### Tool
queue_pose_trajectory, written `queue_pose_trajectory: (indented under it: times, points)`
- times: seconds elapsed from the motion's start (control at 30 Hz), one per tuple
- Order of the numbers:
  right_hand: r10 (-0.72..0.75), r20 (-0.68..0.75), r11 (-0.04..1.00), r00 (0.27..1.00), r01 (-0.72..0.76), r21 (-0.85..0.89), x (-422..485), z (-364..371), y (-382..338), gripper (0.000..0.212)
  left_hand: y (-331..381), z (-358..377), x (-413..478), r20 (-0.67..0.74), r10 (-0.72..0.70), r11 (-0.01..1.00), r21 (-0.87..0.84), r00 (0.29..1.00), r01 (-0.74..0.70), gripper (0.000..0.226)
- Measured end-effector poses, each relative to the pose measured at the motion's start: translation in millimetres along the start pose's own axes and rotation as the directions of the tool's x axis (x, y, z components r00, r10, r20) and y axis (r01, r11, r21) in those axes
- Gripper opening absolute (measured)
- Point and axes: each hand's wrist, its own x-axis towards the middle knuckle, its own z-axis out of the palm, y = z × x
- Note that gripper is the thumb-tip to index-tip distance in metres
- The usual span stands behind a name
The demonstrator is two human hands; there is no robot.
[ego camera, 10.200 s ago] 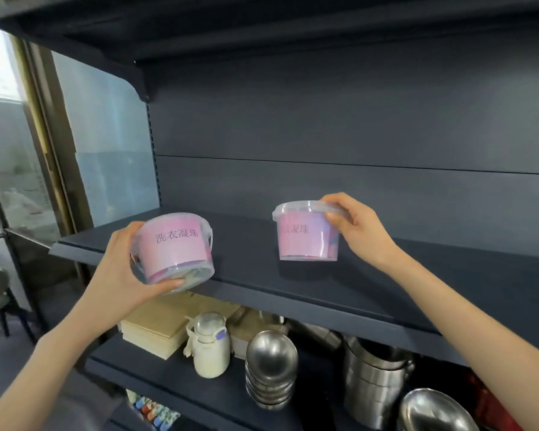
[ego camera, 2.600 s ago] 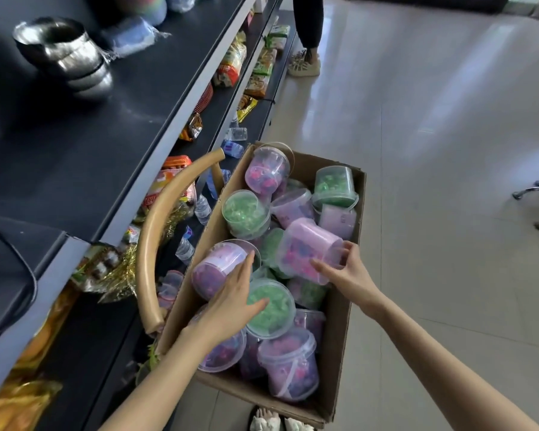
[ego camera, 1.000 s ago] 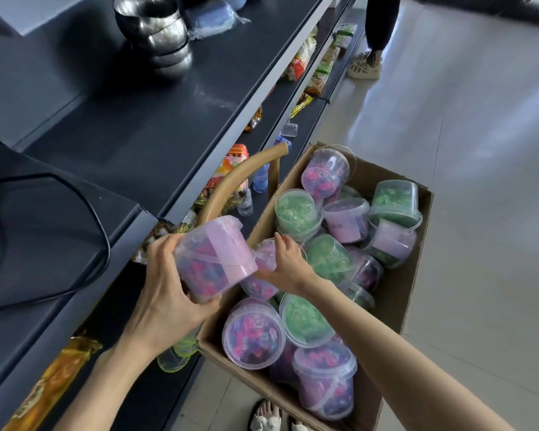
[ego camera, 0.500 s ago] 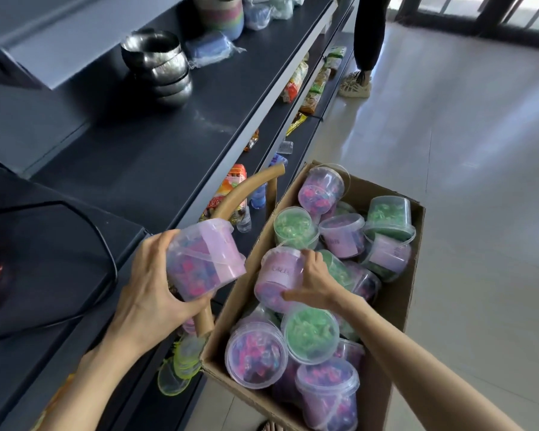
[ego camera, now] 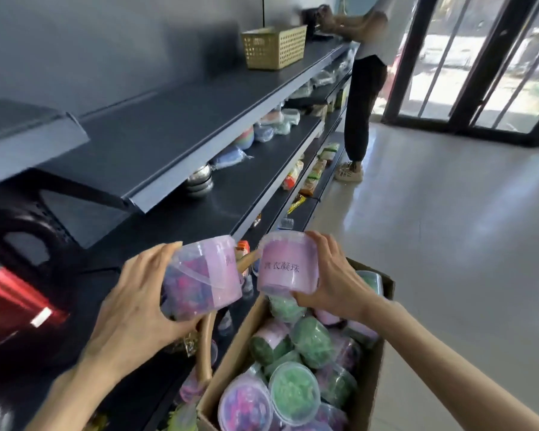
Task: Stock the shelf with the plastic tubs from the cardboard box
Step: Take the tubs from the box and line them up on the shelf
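Observation:
My left hand (ego camera: pixel 134 303) grips a clear plastic tub with a pink label (ego camera: pixel 204 275), tilted on its side, in front of the dark shelf (ego camera: pixel 156 132). My right hand (ego camera: pixel 333 278) holds a second pink-labelled tub (ego camera: pixel 288 264) upright beside it, above the cardboard box (ego camera: pixel 375 371). Both tubs are off the box and nearly touch each other. The box on the floor at lower right holds several more tubs with green and purple contents (ego camera: pixel 293 390).
Lower shelves carry steel bowls (ego camera: pixel 199 181), snack packets (ego camera: pixel 311 178) and small bottles. A yellow basket (ego camera: pixel 274 46) stands on the upper shelf. Another person (ego camera: pixel 361 88) stands at the shelf's far end. A red and black object (ego camera: pixel 16 303) is at left. Grey floor lies to the right.
My right hand has lifted a pink tub out of the box to the level of the left hand's tub. The view has swung up from the box towards the shelves.

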Motion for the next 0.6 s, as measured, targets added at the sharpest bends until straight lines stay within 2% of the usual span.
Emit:
queue_pose_trajectory:
  times: [0.27,0.43,0.6]
  points:
    - [-0.281,-0.122,0.958,0.952,0.286,0.029,9,-78,-94,0.101,33,-111,-31,-0.204,-0.086,0.987,0.116,0.975,0.111,0.104]
    - [-0.421,-0.176,0.898,0.890,0.437,0.060,18,-110,-163,0.093,45,-182,-71,-0.336,-0.150,0.966,0.151,0.930,0.211,0.107]
    - [-0.535,-0.197,0.826,0.821,0.558,0.081,25,-120,-231,0.091,35,-239,-109,-0.444,-0.154,0.938,0.216,0.883,0.272,0.099]
